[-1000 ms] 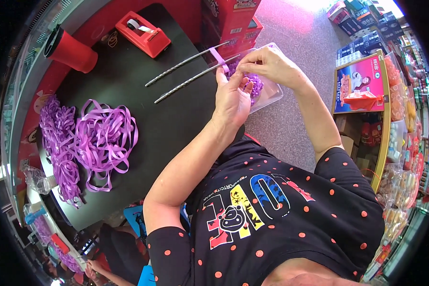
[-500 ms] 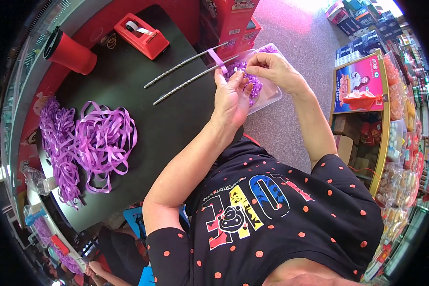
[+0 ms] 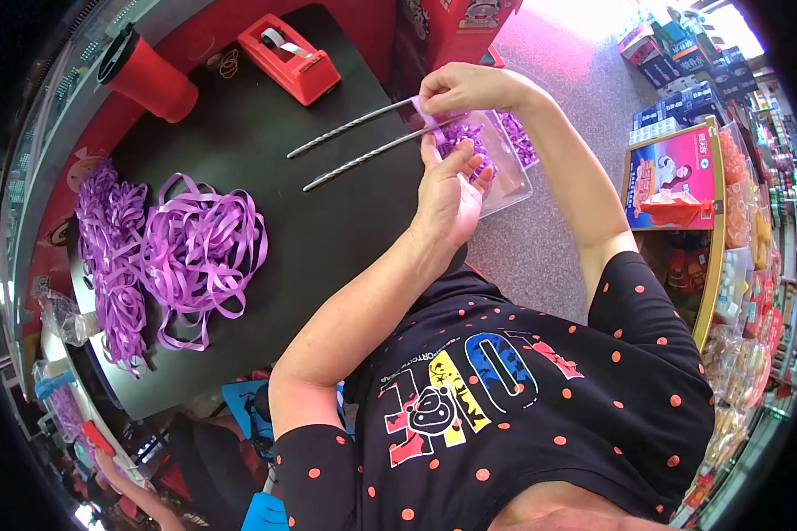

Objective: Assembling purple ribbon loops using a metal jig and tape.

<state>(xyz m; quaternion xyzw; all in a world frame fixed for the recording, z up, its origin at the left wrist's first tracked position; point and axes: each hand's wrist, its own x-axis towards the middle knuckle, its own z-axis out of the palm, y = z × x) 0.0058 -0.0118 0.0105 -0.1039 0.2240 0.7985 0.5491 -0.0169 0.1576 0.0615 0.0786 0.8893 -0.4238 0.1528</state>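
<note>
I'm looking down at a black table (image 3: 266, 221) w/ both hands up at the top centre of the frame. Right hand (image 3: 469, 87) is pinched shut on a short bit of purple ribbon (image 3: 427, 117), thumb and fingers closed on it right at the near ends of two twisted metal rods (image 3: 363, 142) that lie side by side, running out toward the upper left. Left hand (image 3: 447, 190) sits just below, palm mostly open, fingers curled loosely upward; fingertips touch the ribbon bunch at the rod ends, but I can't tell if it really grips anything.

Just right of the hands, at the table edge, there's a clear plastic box (image 3: 512, 181) w/ small purple ribbon pieces inside. From what shows, I'd judge it only partly filled, so some output is done, not much.

What's left looks like a lot: a big loose pile of purple ribbon (image 3: 199, 252) sits at mid left, and a second, tighter heap (image 3: 106, 248) is beside it nearer the left edge. Both seem untouched stock. So my read: early-to-mid way, one piece in hand at the rods, bulk still waiting.

Other stuff: red tape dispenser (image 3: 290, 60) at top, red cup (image 3: 146, 75) at upper left, both well apart from the hands. Shelves of packaged goods (image 3: 682, 177) run down the right side.
</note>
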